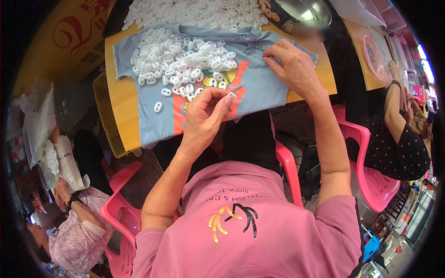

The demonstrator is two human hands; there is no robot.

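Observation:
Between the thumb and forefinger of my left hand (207, 113) is a small white two-hole plastic piece (232, 96), mostly covered by the fingertips. This hand is just in front of a heap of similar white oval plastic pieces (178, 58), several lying loose at its near edge. The heap rests on a grey-blue T-shirt (155, 123) with a red and yellow print, spread over the table. My right hand (293, 65) hovers at the shirt's right side, fingers loosely curled and apart, with nothing visible in them.
The yellow-orange table (125, 113) has a larger white pile (194, 14) at its far side. A round metal bowl (301, 14) stands at the back right. Pink chairs (366, 157) and people sit on both sides. A yellow crate (104, 116) is left of the table.

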